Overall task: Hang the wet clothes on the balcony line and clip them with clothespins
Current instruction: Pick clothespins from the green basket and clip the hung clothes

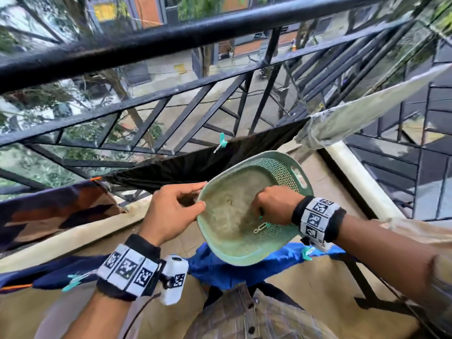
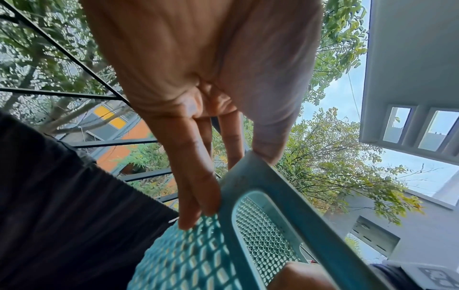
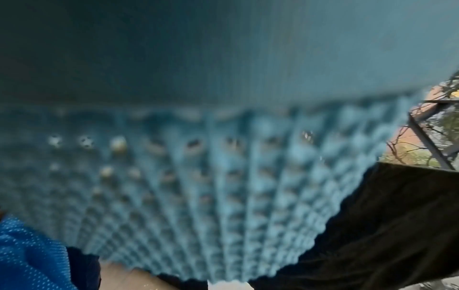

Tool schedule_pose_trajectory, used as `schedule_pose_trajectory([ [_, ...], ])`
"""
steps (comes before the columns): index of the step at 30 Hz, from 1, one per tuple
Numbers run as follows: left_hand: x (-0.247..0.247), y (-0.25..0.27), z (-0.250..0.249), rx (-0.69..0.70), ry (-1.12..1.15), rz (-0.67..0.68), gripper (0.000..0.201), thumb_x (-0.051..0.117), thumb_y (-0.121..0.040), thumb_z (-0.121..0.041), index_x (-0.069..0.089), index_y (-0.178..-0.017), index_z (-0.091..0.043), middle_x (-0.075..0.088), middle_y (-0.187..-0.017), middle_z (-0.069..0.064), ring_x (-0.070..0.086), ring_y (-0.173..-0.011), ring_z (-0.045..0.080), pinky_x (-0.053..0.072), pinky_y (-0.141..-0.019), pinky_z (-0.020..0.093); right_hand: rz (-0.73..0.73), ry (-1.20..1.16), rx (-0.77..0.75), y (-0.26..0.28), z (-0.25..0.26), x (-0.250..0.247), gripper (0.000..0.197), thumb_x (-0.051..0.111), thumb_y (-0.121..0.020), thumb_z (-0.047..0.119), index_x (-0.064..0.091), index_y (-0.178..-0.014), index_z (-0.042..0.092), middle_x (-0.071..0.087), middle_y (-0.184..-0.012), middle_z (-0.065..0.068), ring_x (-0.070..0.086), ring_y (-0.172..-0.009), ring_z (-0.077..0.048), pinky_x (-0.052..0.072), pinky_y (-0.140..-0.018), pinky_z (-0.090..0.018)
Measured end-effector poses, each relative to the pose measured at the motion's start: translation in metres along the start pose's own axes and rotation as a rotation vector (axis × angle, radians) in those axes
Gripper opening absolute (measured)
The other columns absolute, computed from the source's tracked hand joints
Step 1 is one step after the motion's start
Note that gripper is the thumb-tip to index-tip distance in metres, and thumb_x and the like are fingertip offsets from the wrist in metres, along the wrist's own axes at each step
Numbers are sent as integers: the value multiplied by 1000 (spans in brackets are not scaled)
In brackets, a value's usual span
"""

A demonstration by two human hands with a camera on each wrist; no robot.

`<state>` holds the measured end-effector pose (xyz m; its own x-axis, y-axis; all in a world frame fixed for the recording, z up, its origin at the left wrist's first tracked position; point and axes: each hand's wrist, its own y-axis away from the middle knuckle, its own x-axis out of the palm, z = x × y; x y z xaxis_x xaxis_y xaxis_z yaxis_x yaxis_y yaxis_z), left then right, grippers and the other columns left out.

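While the left hand pinches the rim of the pale green perforated plastic basket between thumb and fingers at the centre of the head view, the right hand reaches inside it with fingers curled, seemingly around a teal clothespin; the grip itself is partly hidden, so what it holds is a judgement. A second teal-and-white plastic clothespin lies loose on the tilted basket floor, just below that hand. The black cloth hangs on the line above the basket with one teal clothespin fastened to it; a blue garment is pegged at lower centre. Risk: the basket is tipped and held only by a rim pinch, so the loose pin could slide out or the basket slip. The left wrist view alone shows the fingers spread flat on the basket's outer mesh; the right wrist view gives only blurred mesh, no fingers.
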<state>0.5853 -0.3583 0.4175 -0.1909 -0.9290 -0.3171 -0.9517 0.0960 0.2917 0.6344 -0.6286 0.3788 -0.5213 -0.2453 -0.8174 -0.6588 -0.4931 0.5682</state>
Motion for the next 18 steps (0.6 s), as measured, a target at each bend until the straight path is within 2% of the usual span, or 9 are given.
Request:
schedule_pose_trajectory([
  [3, 1, -4, -2, 20, 10, 20, 43, 71, -74, -18, 74, -109, -42, 77, -97, -13, 73, -91, 8, 61, -79, 42, -68, 1, -6, 13, -5, 4, 16, 52, -84, 25, 67, -90, 23, 70, -92, -1, 67, -84, -29, 50, -68, -32],
  [5, 4, -8, -4, 15, 31, 23, 45, 74, -78, -6, 76, -103, -43, 77, -96, -9, 74, -90, 12, 62, -76, 42, -120, -53, -10, 23, -10, 4, 11, 52, -86, 26, 62, -91, 24, 69, -88, -1, 65, -82, -30, 50, -65, -33],
  [8, 13, -11, -10, 42, 20, 26, 51, 73, -79, 5, 76, -97, -43, 77, -93, -12, 73, -86, 7, 60, -69, 25, -194, -190, -16, 36, -17, 4, 8, 51, -90, 30, 52, -98, 28, 68, -81, -3, 63, -76, -32, 51, -65, -37],
  [10, 21, -13, -14, 29, 40, 36, 51, 72, -79, 6, 77, -97, -42, 77, -93, -10, 72, -82, 11, 60, -69, 28, -235, -269, -33, 46, -22, 3, 15, 47, -92, 30, 48, -106, 33, 69, -82, -1, 62, -73, -30, 50, -66, -35],
  [12, 29, -14, -20, 12, 71, 46, 48, 71, -80, 6, 78, -100, -38, 78, -95, -5, 72, -85, 13, 61, -71, 35, -235, -306, -42, 56, -29, 0, 22, 45, -93, 27, 53, -111, 37, 70, -83, 0, 59, -71, -24, 49, -68, -31],
  [15, 50, -17, -30, 18, 85, 61, 45, 71, -81, 7, 77, -104, -30, 78, -97, -3, 72, -91, 10, 60, -71, 33, -191, -300, -76, 74, -45, -1, 27, 49, -83, 20, 70, -97, 30, 72, -85, 2, 64, -77, -22, 48, -70, -29],
  [18, 77, -21, -41, -6, 101, 74, 39, 74, -77, -1, 78, -103, -29, 77, -99, -2, 70, -89, 10, 60, -71, 36, -168, -327, -93, 91, -66, 6, 30, 49, -73, 20, 74, -89, 25, 74, -84, 3, 66, -78, -22, 47, -71, -25],
])
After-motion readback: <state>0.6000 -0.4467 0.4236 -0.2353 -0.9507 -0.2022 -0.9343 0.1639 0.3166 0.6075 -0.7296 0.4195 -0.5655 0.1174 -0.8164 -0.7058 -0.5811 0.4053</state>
